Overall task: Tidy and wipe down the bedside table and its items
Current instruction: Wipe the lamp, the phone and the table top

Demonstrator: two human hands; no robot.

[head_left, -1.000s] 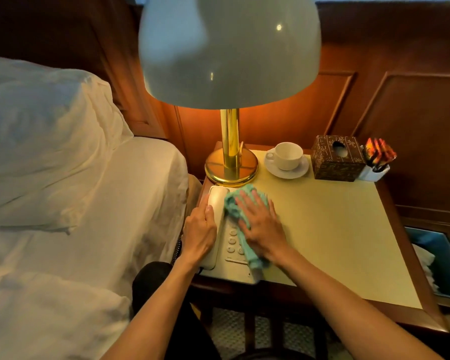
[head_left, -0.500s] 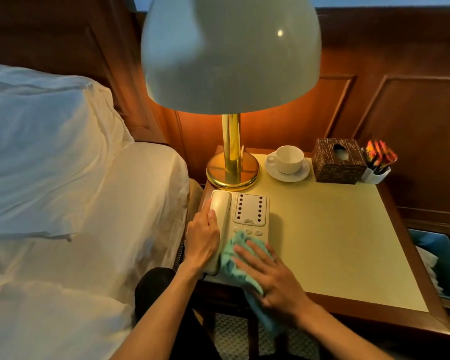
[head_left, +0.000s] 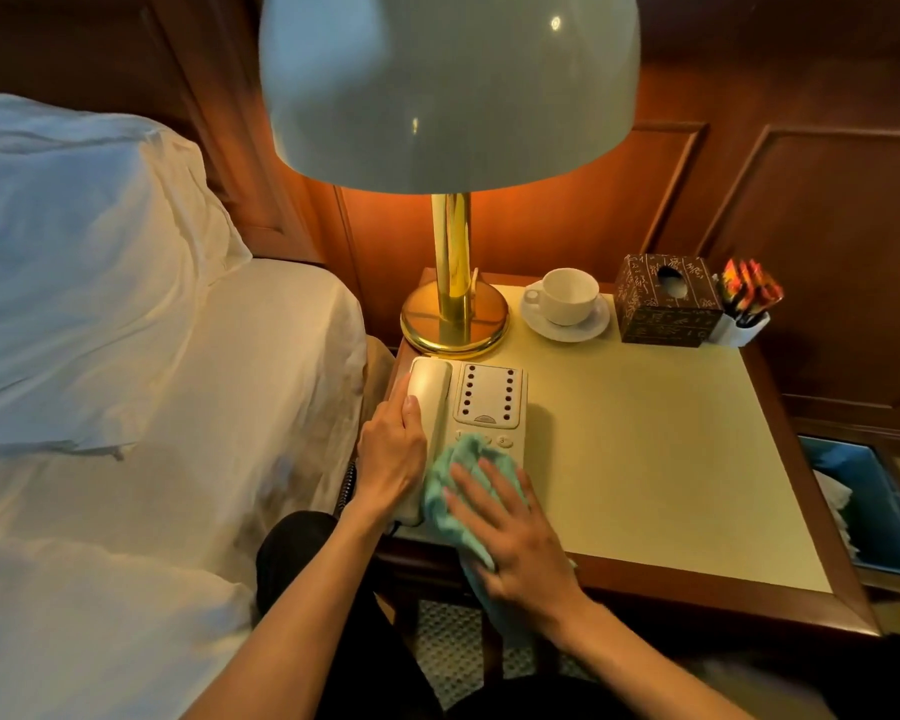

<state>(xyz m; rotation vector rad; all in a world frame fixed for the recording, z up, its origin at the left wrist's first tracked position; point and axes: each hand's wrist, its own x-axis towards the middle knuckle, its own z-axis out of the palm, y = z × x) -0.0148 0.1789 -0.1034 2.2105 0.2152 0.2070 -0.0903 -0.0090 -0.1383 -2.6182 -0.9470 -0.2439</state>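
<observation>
A cream telephone [head_left: 489, 402] sits at the front left corner of the bedside table [head_left: 661, 459]. My left hand [head_left: 393, 459] grips its handset [head_left: 430, 392] from the left side, thumb on top. My right hand [head_left: 515, 532] lies flat with fingers spread, pressing a teal cloth [head_left: 458, 470] onto the phone's keypad near its front edge. The cloth's tail hangs over the table's front edge under my wrist. Most keypad buttons are hidden by the cloth.
A brass lamp [head_left: 453, 314] with a large pale shade stands behind the phone. A white cup on a saucer [head_left: 565, 298], a dark tissue box [head_left: 666, 304] and a sachet holder [head_left: 744, 309] line the back. The bed [head_left: 152, 407] lies left; a bin [head_left: 874, 506] stands right.
My right hand slid the cloth from the phone's upper panel down to the keypad at the front edge. My left hand stayed on the handset.
</observation>
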